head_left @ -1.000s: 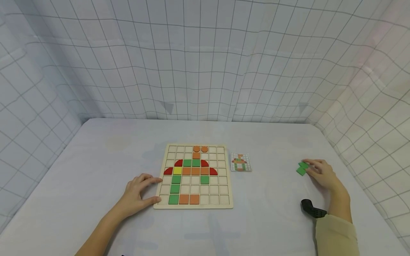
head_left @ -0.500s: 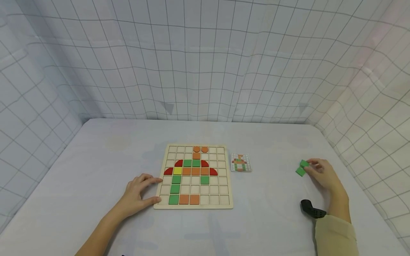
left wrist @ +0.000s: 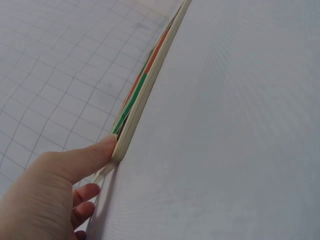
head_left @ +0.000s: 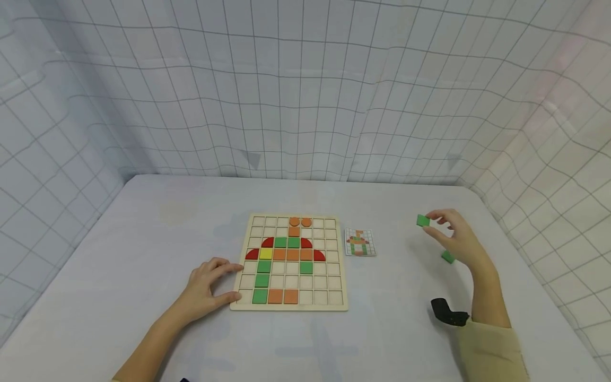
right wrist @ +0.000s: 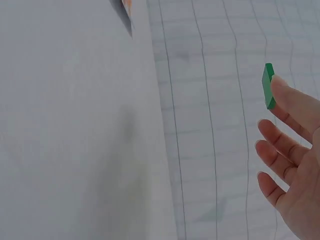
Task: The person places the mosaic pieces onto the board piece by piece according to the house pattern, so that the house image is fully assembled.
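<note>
My right hand point(head_left: 458, 239) pinches a green square tile point(head_left: 422, 220) between thumb and fingers, raised above the table. In the right wrist view the same green tile point(right wrist: 268, 86) shows edge-on, with the other fingers spread below it. A second green tile point(head_left: 447, 257) lies on the table, partly behind the right wrist. My left hand point(head_left: 205, 289) rests at the left edge of the wooden grid board point(head_left: 336, 270), thumb and index finger spread apart and touching its rim. Green, orange, red and yellow pieces sit on the board. In the left wrist view the thumb lies on the board's edge.
A small pattern card point(head_left: 360, 242) with a coloured grid picture lies just right of the board. A black curved device point(head_left: 448, 313) is attached at the right wrist. Gridded white cloth point(head_left: 305, 106) hangs behind and beside the white table point(head_left: 382, 334).
My right hand has picked one green tile off the pair and moved it up and to the left. The other tile stays on the table. My left hand has stayed at the board.
</note>
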A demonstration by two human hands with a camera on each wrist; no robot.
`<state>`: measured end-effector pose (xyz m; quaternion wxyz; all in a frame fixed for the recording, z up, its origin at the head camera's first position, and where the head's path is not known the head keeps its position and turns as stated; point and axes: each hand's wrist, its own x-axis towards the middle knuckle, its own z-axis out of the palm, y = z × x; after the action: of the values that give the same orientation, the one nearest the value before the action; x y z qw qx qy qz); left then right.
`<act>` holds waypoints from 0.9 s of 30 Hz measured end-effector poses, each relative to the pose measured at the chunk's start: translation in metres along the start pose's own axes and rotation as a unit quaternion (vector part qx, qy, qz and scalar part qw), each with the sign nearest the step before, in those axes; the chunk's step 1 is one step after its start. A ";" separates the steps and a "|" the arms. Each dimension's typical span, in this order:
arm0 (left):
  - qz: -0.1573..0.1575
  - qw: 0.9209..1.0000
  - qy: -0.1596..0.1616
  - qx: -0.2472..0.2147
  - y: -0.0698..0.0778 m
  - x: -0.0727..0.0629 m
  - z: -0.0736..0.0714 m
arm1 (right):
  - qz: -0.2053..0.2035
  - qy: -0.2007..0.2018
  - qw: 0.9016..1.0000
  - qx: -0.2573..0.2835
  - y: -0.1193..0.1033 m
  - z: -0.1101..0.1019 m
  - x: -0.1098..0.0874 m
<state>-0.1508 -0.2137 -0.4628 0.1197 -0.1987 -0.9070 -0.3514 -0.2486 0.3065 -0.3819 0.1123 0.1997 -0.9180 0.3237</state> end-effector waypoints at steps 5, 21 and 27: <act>0.003 1.000 0.001 0.001 0.000 0.000 0.000 | -0.066 -0.037 0.997 0.024 -0.035 0.030 0.013; 0.005 1.000 0.002 -0.001 -0.003 0.001 0.001 | -0.110 -0.170 0.976 0.082 -0.120 0.126 0.007; 0.002 1.000 0.002 0.000 -0.003 0.001 0.001 | -0.113 -0.194 0.973 0.050 -0.133 0.147 0.000</act>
<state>-0.1526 -0.2145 -0.4650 0.1226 -0.1997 -0.9062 -0.3521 -0.2015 0.1179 -0.4208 -0.0424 0.3671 -0.8761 0.3096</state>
